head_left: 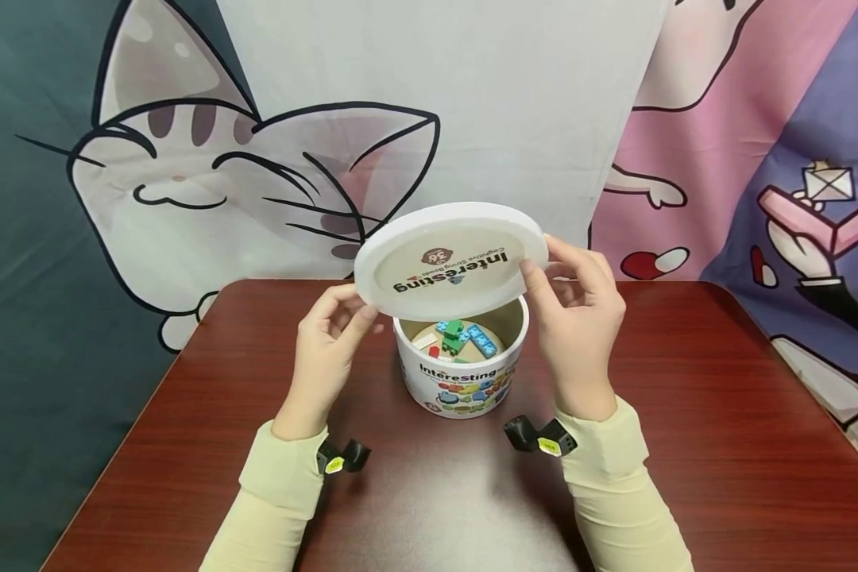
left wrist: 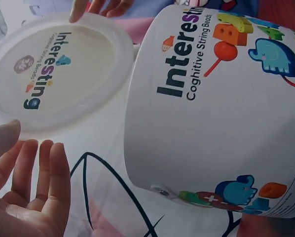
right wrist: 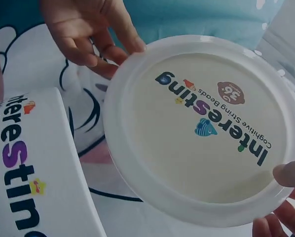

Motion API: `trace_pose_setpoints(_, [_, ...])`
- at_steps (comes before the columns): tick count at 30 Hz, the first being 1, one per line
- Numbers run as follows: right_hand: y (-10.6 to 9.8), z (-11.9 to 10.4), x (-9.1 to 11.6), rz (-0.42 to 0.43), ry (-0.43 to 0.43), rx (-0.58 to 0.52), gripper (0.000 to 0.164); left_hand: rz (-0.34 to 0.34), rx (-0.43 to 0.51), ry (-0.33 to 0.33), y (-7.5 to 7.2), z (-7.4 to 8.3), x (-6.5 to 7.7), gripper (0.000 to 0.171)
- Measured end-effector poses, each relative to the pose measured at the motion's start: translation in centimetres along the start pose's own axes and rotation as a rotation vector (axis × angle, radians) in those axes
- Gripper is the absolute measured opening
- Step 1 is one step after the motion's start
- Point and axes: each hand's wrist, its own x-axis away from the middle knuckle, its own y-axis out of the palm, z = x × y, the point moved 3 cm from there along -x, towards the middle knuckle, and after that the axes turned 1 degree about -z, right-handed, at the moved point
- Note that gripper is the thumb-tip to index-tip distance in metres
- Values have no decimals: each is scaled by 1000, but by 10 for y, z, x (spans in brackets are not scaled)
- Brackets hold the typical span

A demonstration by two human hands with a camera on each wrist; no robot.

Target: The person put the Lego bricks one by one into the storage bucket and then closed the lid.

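Note:
Both hands hold a round white lid (head_left: 452, 295), tilted up over the back of a white bucket (head_left: 457, 393). The lid's printed top, lettered "Interesting", faces the head camera. My left hand (head_left: 329, 349) pinches its left edge, with the thumb (left wrist: 7, 138) at the rim. At the opposite edge, my right hand (head_left: 579, 326) grips with the thumb (right wrist: 289, 175) on top and fingers underneath. Inside the bucket lie blue toy bricks (head_left: 482, 342), green bricks (head_left: 454, 340), a white piece (head_left: 425, 341) and a small red piece (head_left: 434, 351).
The bucket stands on a reddish-brown table (head_left: 722, 445). Behind the table's far edge hangs a cloth backdrop (head_left: 515, 103) with cartoon figures, among them a cat (head_left: 179, 238). Wrist cameras (head_left: 342, 457) sit on the cream sleeves (head_left: 608, 469).

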Motion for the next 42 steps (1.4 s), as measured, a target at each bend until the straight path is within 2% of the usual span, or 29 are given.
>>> trace_pose_setpoints(4, [-3,5,-3,-13,32,46,28,29,45,9,4,-2,1,25])
trace_pose_setpoints(10, [-7,13,-9,-93,103,166,22,65,160,-22,11,-12,1,26])
trace_pose_setpoints(18, [-8,32,-13,-251,214,445,24,34,128,-165,15,-26,0,32])
trace_pose_setpoints(24, [-8,45,-13,-369,270,569,24,58,102,-268,15,-32,1,32])
trace_pose_setpoints(31, [-11,54,-13,-439,307,617,27,69,114,-360,15,-36,2,33])
trace_pose_setpoints(34, [-10,56,-12,-508,328,632,26,65,107,-391,13,-37,1,33])
trace_pose_setpoints(39, [-9,57,-10,-637,413,660,26,69,88,-419,11,-38,1,31])
trace_pose_setpoints(42, [-8,59,-9,-671,445,677,27,78,64,-426,10,-40,1,29])
